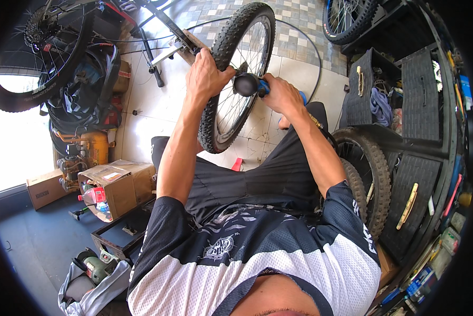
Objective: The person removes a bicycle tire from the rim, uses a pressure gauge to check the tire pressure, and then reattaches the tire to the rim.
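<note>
A bicycle wheel (237, 87) with a knobby black tyre stands upright between my knees, tilted slightly right. My left hand (207, 78) is closed around the left side of its tyre, thumb across the tread; its fingertips are partly hidden. In my right hand (284, 96) is a tyre inflator (247, 84), blue and black, its round gauge in front of the spokes. Part of its nozzle end is hidden behind the gauge and wheel. A brass hose fitting (315, 121) shows below my right wrist. Close to my left fingers is a metal stand arm (169, 52).
Another wheel (41, 52) hangs at the upper left, above an orange air compressor (94, 147) and a cardboard box (123, 184). Black drawers (412, 200) and more tyres (376, 174) stand at the right. A black hose (318, 63) curves over the tiles.
</note>
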A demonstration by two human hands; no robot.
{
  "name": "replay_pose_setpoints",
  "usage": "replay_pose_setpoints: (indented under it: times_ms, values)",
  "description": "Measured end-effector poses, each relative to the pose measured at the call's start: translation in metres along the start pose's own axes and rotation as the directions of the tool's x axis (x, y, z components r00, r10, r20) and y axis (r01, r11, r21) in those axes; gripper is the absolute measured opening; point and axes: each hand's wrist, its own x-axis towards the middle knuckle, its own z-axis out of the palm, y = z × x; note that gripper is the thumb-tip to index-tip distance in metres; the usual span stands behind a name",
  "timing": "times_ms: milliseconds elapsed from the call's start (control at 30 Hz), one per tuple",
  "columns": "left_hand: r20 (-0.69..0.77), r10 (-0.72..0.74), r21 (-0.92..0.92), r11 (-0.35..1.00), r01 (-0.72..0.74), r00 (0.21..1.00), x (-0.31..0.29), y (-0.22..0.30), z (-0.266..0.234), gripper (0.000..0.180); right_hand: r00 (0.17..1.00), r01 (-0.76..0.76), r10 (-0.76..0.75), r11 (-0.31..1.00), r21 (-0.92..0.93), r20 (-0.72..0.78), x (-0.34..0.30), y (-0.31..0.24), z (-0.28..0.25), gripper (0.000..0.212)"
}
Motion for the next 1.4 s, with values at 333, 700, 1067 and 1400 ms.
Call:
replay_pose_setpoints:
  times_ms: [333, 700, 1067, 1400]
  values:
    - [-0.008, 0.021, 0.002, 1.0, -0.021, 1.0, 0.0005, -0.0006, 0.0017, 0.072, 1.0, 0.004, -0.004, 1.0, 0.01, -0.01, -0.0006, 0.0017, 0.0009, 0.047]
    - [0.016, 0.037, -0.026, 0.999, -0.036, 0.999, -0.001, -0.0022, -0.0006, 0.064, 1.0, -0.004, 0.004, 0.999, 0.04, -0.002, -0.002, 0.0021, 0.0011, 0.049]
    - [0.022, 0.035, -0.005, 0.999, -0.035, 0.999, -0.0023, 0.0047, -0.0013, 0.072, 1.0, -0.018, 0.019, 0.998, 0.056, -0.012, -0.0041, 0.0046, 0.0028, 0.05]
    - [-0.023, 0.054, -0.021, 0.998, -0.054, 0.998, -0.0052, 0.0019, 0.0027, 0.07, 1.0, 0.013, -0.012, 0.999, 0.041, -0.017, -0.0056, 0.007, 0.0041, 0.048]
